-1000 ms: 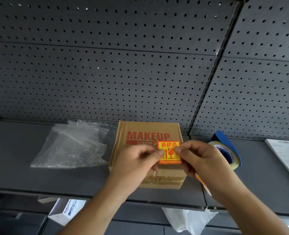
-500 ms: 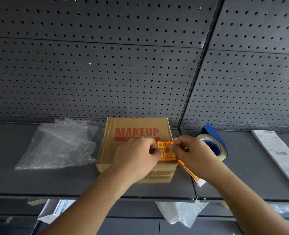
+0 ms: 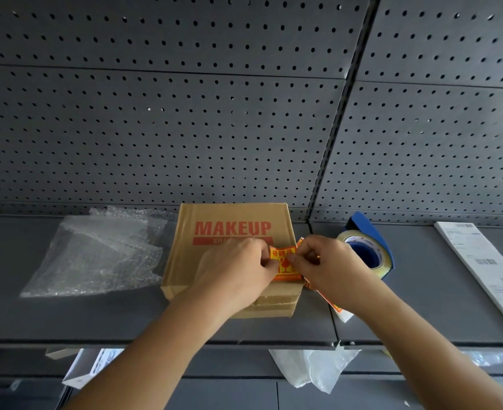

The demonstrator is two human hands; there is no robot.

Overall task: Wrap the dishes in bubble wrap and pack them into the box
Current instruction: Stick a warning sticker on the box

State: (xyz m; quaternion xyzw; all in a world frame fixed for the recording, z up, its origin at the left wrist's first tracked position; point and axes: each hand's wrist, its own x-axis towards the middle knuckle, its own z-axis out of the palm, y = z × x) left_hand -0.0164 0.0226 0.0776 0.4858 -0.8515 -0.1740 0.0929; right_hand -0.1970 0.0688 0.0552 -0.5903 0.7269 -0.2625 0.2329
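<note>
A closed brown cardboard box (image 3: 185, 258) printed "MAKEUP" sits on the grey shelf (image 3: 274, 327). Over its lid, my left hand (image 3: 238, 267) and my right hand (image 3: 330, 267) both pinch an orange and yellow fragile sticker (image 3: 284, 266), which curls at its top edge. A strip of sticker backing (image 3: 333, 306) hangs under my right hand, off the box's right side. Loose bubble wrap (image 3: 96, 255) lies left of the box. No dishes show.
A tape roll in a blue dispenser (image 3: 368, 253) stands right of the box. White printed sheets (image 3: 486, 270) lie at the far right. Pegboard wall (image 3: 214, 113) rises behind. A lower shelf holds a plastic bag (image 3: 312, 368) and papers (image 3: 93, 365).
The sticker has gone from flat to curled between my fingers, both hands have closed in together, and the view has shifted so the box sits slightly left.
</note>
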